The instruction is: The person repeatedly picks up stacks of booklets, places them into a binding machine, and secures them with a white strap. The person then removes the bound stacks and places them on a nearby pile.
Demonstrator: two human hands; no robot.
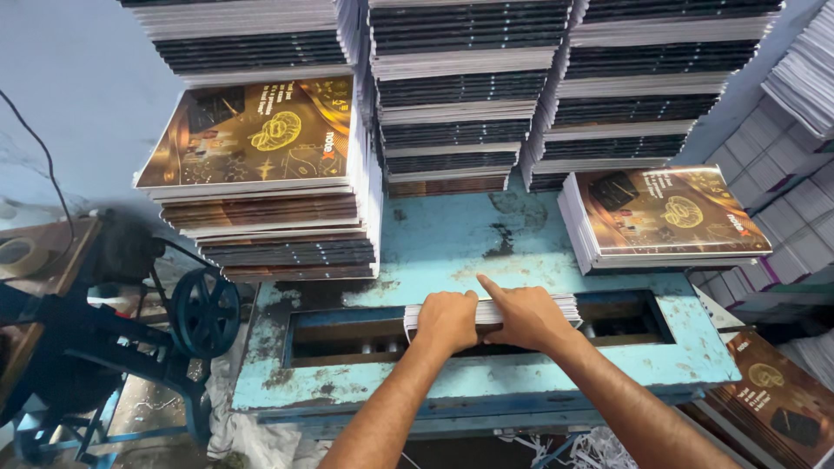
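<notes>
1. A worn blue counter (452, 239) with a rectangular slot (347, 339) is standing against a pale wall
2. Four tall notebook stacks (460, 95) are rising behind the slot, one low stack (665, 217) sitting to its right
3. Both hands, left (446, 320) and right (521, 314), are gripping one notebook bundle (491, 311) resting upright in the slot

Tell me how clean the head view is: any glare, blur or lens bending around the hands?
Head view: even daylight, hands and the booklet bundle sharp; glossy sheen on the brown cover stack; wide-lens bowing tilts the tall stacks outward; slot interior in shadow.
</notes>
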